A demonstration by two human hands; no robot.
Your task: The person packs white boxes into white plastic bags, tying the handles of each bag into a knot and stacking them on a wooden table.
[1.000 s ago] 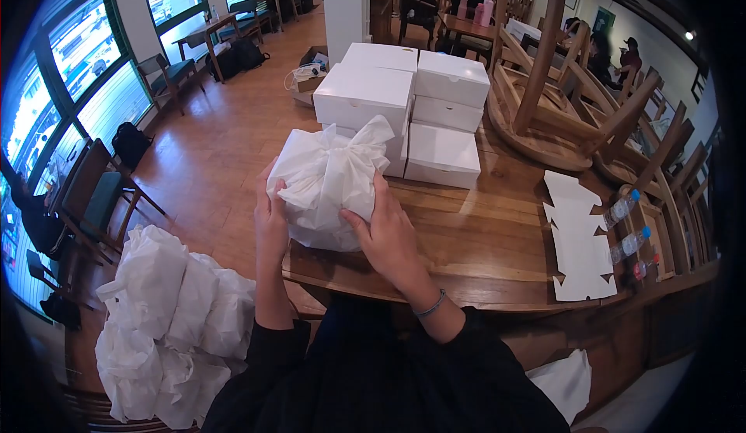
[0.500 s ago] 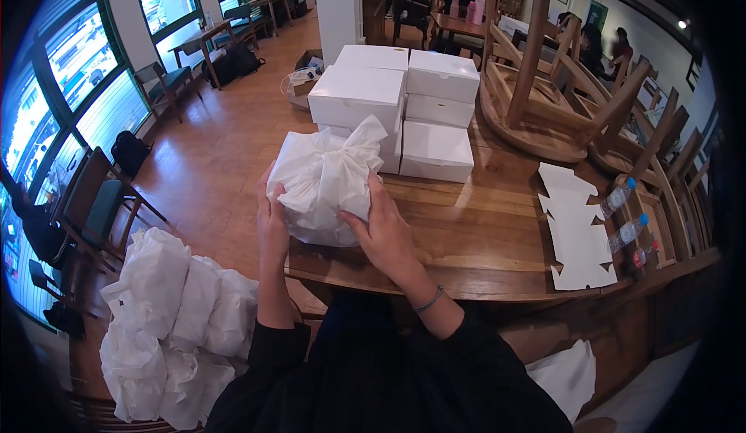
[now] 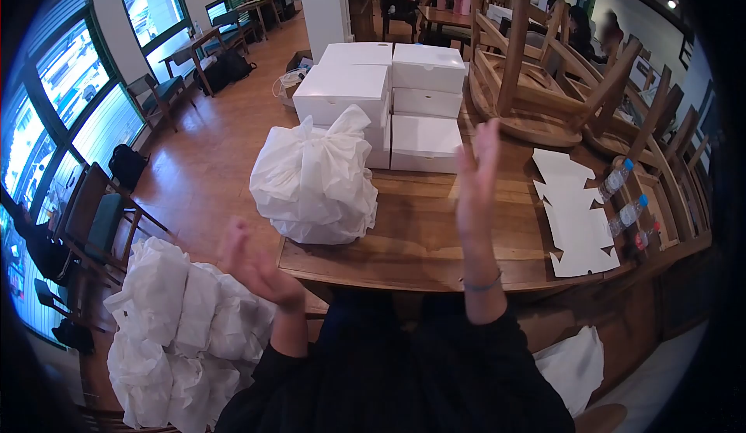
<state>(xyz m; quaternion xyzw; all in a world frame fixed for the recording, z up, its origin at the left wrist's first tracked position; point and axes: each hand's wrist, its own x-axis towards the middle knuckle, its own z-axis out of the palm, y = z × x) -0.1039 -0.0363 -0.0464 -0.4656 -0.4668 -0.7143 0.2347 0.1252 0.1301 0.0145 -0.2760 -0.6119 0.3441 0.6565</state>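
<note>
A white bundle [image 3: 315, 188], knotted on top, sits at the near left edge of the wooden table [image 3: 420, 227]. What it wraps is hidden. My left hand [image 3: 260, 266] is raised to the left of the bundle and in front of it, fingers apart, holding nothing. My right hand [image 3: 478, 188] is lifted over the table to the right of the bundle, stretched out and a little blurred, also free of anything. Behind the bundle stand stacked white cardboard boxes [image 3: 426, 136], closed.
Several more white bundles [image 3: 183, 316] are piled low at the left. A flat cut-out white cardboard sheet [image 3: 575, 215] lies at the right, beside water bottles [image 3: 628, 214]. Upturned wooden stools [image 3: 536, 99] rest on the far right. White sheeting [image 3: 575, 363] shows below the table.
Both hands have let go of the knotted bundle and moved apart, the left down and to the left, the right out to the right. The bundle stays on the table.
</note>
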